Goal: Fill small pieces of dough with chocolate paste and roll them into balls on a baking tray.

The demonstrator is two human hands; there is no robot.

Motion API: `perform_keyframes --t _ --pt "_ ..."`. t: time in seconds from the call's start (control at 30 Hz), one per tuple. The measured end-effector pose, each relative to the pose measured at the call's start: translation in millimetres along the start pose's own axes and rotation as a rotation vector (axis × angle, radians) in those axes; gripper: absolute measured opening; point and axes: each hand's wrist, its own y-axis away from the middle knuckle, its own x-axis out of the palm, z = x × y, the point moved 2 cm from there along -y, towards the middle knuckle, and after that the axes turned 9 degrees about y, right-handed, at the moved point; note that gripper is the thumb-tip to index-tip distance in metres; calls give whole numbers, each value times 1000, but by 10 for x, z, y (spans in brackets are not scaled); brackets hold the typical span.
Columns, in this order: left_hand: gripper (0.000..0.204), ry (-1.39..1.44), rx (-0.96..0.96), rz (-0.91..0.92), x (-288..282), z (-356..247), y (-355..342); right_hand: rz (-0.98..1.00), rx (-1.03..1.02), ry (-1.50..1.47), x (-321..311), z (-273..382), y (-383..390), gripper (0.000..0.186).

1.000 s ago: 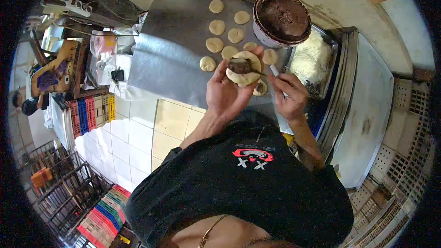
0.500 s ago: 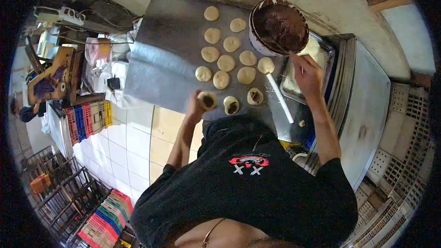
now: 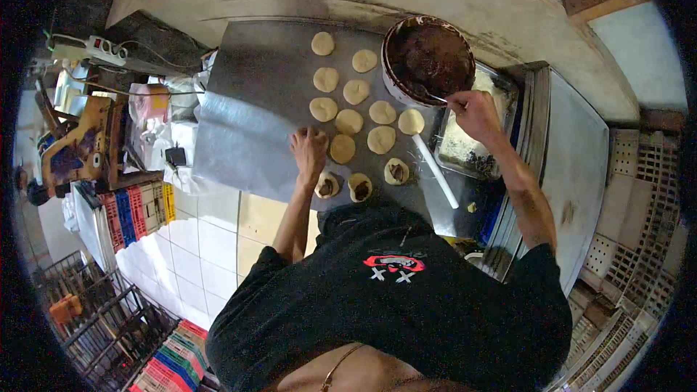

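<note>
My right hand (image 3: 475,115) pinches the thin handle of a metal spoon (image 3: 435,97), whose end reaches into the dark brown filling (image 3: 428,54) in a white bucket (image 3: 392,83). At the left, my left hand (image 3: 310,151) has its fingers curled down over a dough round, which it mostly hides. A flat dough round (image 3: 343,149) lies just right of those fingers. Near my body sit a dough round with brown filling (image 3: 327,185), a second filled one (image 3: 359,187) and a third (image 3: 396,171). Several plain dough rounds (image 3: 356,92) lie farther back.
A white rolling pin (image 3: 435,172) rests slantwise on the metal table (image 3: 247,87), touching a dough round (image 3: 411,122). Right of the bucket is a metal tray (image 3: 508,101) with pale contents. Plastic bags (image 3: 185,152) lie along the left edge; stacked crates (image 3: 141,189) stand beyond.
My left hand has set down the filled dough round at the near edge and moved back onto a plain one. My right hand still holds the spoon at the bucket. The view has shifted slightly.
</note>
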Motion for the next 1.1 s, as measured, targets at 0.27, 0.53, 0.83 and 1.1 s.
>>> perform_keyframes --t 0.27,0.53,0.83,1.1 --pt "40 1152 -388 142 -921 -378 41 -134 299 -647 54 461 581 15" --pt "57 2657 -810 523 -1671 -1522 31 -510 -169 -612 -146 1376 1018 15" --pt "48 2988 -854 281 -1728 -1590 14 -585 -392 -137 -257 1328 1093 27" --pt "48 2503 -966 148 -1133 -560 54 -535 -192 -275 -344 1051 813 24"
